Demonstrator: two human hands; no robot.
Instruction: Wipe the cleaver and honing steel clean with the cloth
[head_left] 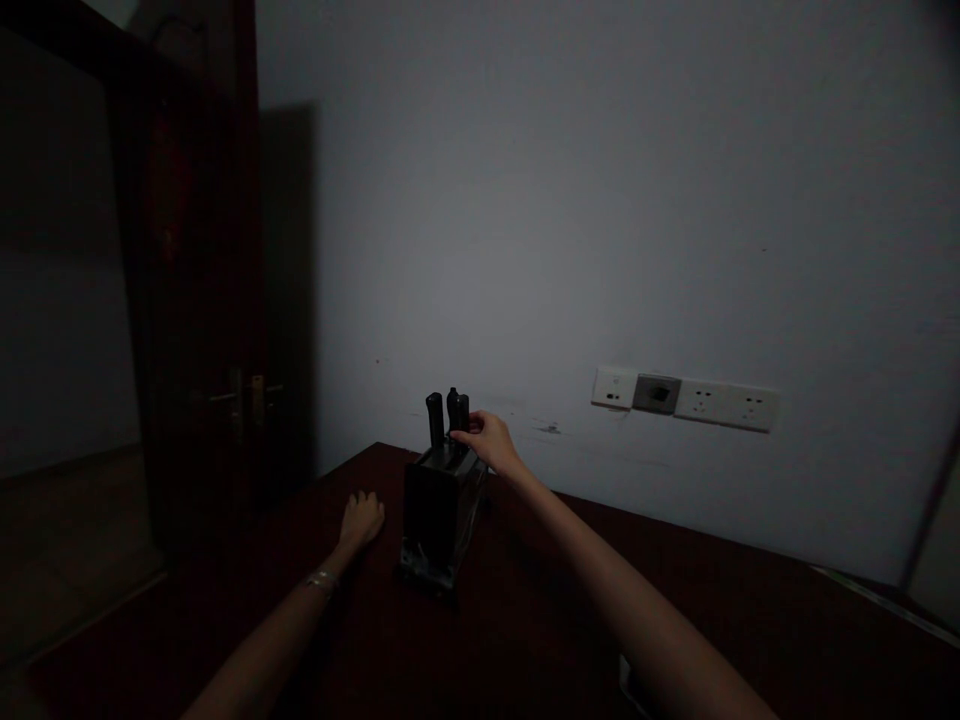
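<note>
A dark knife block (437,515) stands on the dark wooden table (525,620), near the wall. Several black knife handles (435,418) stick up out of its top. My right hand (487,440) reaches over the block, its fingers pinched round the rightmost handle (458,410). My left hand (361,520) rests on the table just left of the block, fingers curled down, holding nothing that I can see; a bracelet sits on its wrist.
A pale wall rises behind the table, with a strip of sockets (686,398) at the right. A dark wooden door (202,300) with metal handles stands at the left. The room is dim.
</note>
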